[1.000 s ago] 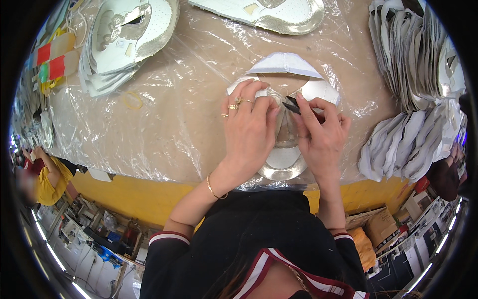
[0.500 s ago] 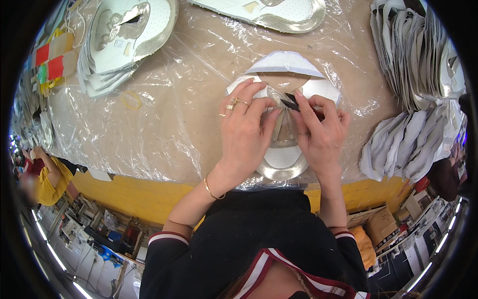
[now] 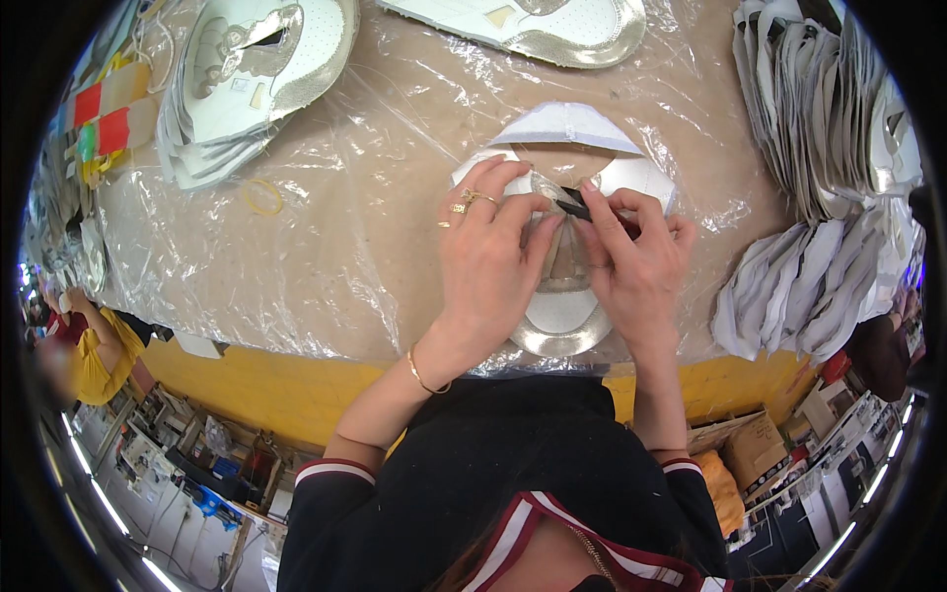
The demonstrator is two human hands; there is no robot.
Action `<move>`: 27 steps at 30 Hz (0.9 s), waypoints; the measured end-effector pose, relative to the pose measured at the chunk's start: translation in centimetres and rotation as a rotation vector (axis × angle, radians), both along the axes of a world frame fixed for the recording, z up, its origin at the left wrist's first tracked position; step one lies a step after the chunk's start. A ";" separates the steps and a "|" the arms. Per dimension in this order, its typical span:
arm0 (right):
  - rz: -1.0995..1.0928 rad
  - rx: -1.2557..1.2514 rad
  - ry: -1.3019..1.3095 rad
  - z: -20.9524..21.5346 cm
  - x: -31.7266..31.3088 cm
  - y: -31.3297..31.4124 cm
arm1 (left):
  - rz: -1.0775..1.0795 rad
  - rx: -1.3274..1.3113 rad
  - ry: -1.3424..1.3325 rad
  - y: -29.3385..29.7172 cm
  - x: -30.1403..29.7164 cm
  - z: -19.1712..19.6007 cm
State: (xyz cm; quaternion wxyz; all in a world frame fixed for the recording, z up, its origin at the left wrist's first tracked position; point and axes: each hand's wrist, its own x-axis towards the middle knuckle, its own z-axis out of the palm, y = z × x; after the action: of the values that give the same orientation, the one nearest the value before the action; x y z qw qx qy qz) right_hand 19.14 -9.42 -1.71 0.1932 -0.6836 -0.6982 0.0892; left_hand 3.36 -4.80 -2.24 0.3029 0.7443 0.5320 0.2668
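Note:
A white shoe upper (image 3: 558,331) with a pale metallic toe edge lies flat on the table in front of me, its white heel part arching at the far end. My left hand (image 3: 485,259) is closed, thumb and fingers pinching the upper near its middle opening. In my closed right hand (image 3: 639,259) is a small black pair of thread snips (image 3: 572,205). Their tips point left, touching or just over the upper beside my left fingertips. The exact spot between the fingertips is partly hidden.
Clear plastic sheet (image 3: 326,237) covers the brown table. Stacked uppers (image 3: 232,113) lie at the far left, another upper (image 3: 582,37) at the far edge. Bundled white and grey pieces (image 3: 819,109) stand at the right. A yellow rubber band (image 3: 262,197) lies left of my hands.
The blades of the snips, spread apart before, now look closer together. Both hands stay nearly in the same place on the upper.

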 end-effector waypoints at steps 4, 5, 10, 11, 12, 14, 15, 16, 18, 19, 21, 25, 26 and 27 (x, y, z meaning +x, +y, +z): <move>-0.012 0.079 0.035 -0.9 -0.1 0.1 | 0.012 0.001 0.002 0.0 0.1 0.1; -0.015 0.100 0.047 -1.1 -0.2 0.0 | 0.013 -0.003 -0.005 0.1 0.2 0.2; -0.004 0.142 0.062 -1.4 0.0 -0.5 | -0.007 -0.034 -0.008 0.5 -0.1 0.4; -0.001 0.150 0.072 -1.5 0.0 -0.6 | -0.013 -0.053 -0.003 0.6 -0.1 0.5; -0.004 0.141 0.062 -1.4 0.0 -0.6 | -0.015 -0.067 -0.006 0.6 -0.2 0.6; -0.003 0.159 0.063 -1.5 0.0 -0.5 | -0.034 -0.065 0.032 0.8 -0.1 0.7; -0.006 0.151 0.040 -1.4 -0.1 -0.5 | -0.038 -0.067 0.039 0.8 0.0 0.7; -0.011 0.142 0.021 -1.4 -0.1 -0.4 | -0.049 -0.054 0.071 0.8 0.1 0.7; -0.018 0.128 -0.010 -1.3 -0.2 -0.3 | -0.064 -0.038 0.123 0.8 0.2 0.7; -0.020 0.123 -0.022 -1.2 -0.2 -0.3 | -0.070 -0.038 0.127 0.9 0.3 0.7; -0.020 0.114 -0.035 -1.0 -0.2 -0.4 | -0.079 -0.038 0.130 0.8 0.3 0.7; -0.017 0.109 -0.005 -1.0 -0.1 -0.4 | -0.114 -0.024 0.106 0.8 -0.1 0.5; -0.018 0.110 0.012 -1.0 0.0 -0.4 | -0.125 -0.028 0.098 0.9 -0.3 0.5; -0.015 0.112 0.015 -1.0 0.1 -0.4 | -0.135 -0.032 0.090 0.9 -0.5 0.4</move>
State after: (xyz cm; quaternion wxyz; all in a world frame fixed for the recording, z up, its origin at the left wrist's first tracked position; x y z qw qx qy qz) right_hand 19.22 -9.83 -2.71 0.2369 -0.6764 -0.6954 0.0535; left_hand 2.82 -3.88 -1.84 0.3078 0.7847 0.4980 0.2036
